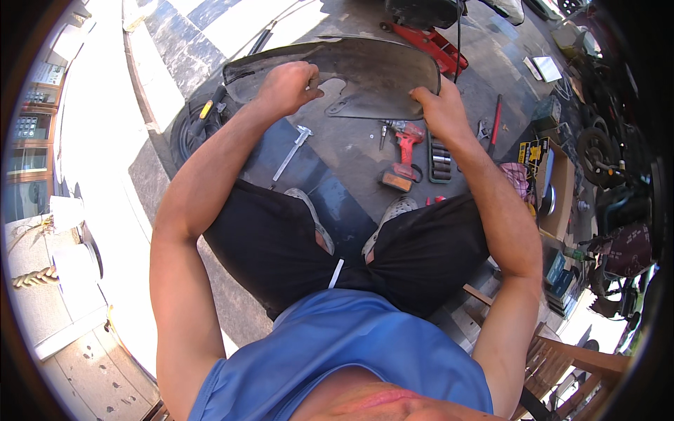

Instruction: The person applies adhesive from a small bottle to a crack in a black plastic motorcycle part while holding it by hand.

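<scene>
A wide, curved dark panel (379,74), shaped like a vehicle fender and dusty on its inner face, is held up in front of me above the floor. My right hand (440,107) grips its right end, thumb on the near face and the other fingers mostly hidden behind. In front of the panel's left half, my left hand (289,88) is closed, fingers curled toward the thumb; whatever it may pinch does not show. Beneath the panel lie a red cordless impact driver (406,151), a silver caliper (292,153) and a tray of sockets (440,160).
A red floor jack (434,49) stands beyond the panel. To the right are a long red-handled bar (496,126), an adjustable wrench (483,129) and a cardboard box (558,189). A dark round wheel-like part (188,133) lies left, with a wooden chair (576,358) at lower right.
</scene>
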Demonstrator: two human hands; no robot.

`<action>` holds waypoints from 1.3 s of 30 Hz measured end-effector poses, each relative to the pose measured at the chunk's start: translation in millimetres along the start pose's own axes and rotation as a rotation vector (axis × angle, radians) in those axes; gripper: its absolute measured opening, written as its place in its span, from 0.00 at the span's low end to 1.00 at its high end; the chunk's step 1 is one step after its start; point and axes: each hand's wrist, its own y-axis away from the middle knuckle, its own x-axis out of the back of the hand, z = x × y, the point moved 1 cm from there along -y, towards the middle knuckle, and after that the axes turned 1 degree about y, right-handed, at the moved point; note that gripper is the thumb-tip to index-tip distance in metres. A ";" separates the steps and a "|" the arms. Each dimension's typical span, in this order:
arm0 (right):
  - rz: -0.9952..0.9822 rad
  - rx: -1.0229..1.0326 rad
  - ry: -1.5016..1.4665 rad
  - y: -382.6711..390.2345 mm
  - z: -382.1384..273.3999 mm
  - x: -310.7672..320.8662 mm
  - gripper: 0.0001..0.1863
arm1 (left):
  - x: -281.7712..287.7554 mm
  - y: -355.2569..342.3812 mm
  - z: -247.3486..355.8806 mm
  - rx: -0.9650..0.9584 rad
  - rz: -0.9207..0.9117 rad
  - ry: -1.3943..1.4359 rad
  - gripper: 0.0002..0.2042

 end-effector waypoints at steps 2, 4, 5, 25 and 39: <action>0.030 0.018 0.033 -2.0 3.3 0.8 0.20 | 4.6 2.4 4.0 -0.011 -0.089 0.029 0.16; 0.050 0.019 0.026 -4.9 7.8 1.3 0.21 | 7.3 5.1 7.3 0.007 -0.244 0.016 0.16; 0.054 0.002 0.008 -6.2 10.3 1.3 0.21 | 7.4 6.3 8.9 0.004 -0.313 0.013 0.16; -0.044 -0.202 -0.155 -5.1 11.4 -9.8 0.14 | -2.3 2.6 17.1 -0.173 0.043 0.040 0.08; 0.306 -0.274 -0.620 26.6 31.3 138.7 0.16 | 70.6 22.9 87.3 -0.047 -0.267 0.059 0.11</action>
